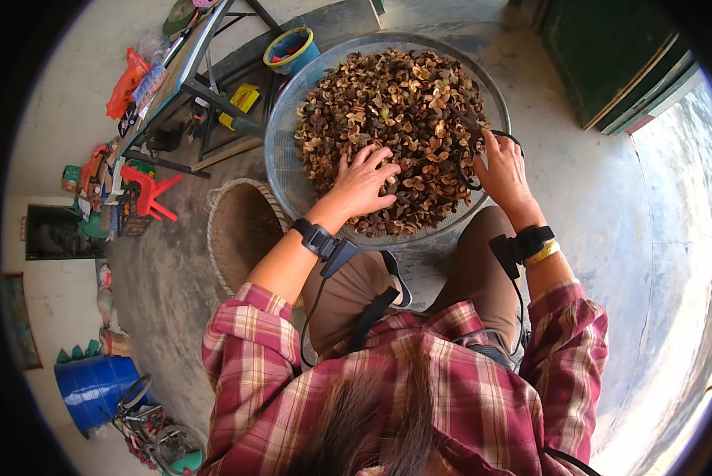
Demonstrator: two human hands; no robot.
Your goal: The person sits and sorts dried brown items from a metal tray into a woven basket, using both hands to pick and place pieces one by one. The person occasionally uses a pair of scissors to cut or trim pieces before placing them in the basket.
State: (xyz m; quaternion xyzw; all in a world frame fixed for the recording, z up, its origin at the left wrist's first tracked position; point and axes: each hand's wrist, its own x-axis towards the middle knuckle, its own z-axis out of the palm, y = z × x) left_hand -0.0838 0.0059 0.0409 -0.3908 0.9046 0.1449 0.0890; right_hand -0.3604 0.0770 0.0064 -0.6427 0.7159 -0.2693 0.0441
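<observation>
A wide round mesh sieve (283,160) in front of my knees holds a heap of dried, split seed capsules (385,101) mixed with dark round seeds. My left hand (365,181) lies on the near left part of the heap, palm down, fingers spread and bent. Its fingertips touch the capsules, and whatever is under the palm is hidden. At the heap's right edge, my right hand (506,169) grips a pair of scissors (467,169) by the black looped handles. The dark blades point away from me over the capsules, hard to make out against them.
A woven basket (246,223) stands left of the sieve, close to my left forearm. Beyond are a blue bucket (301,58) with a yellow rim, a cluttered table (174,98) and a red plastic stool (147,193). A blue barrel (97,387) stands far left; a green door (605,65) is right.
</observation>
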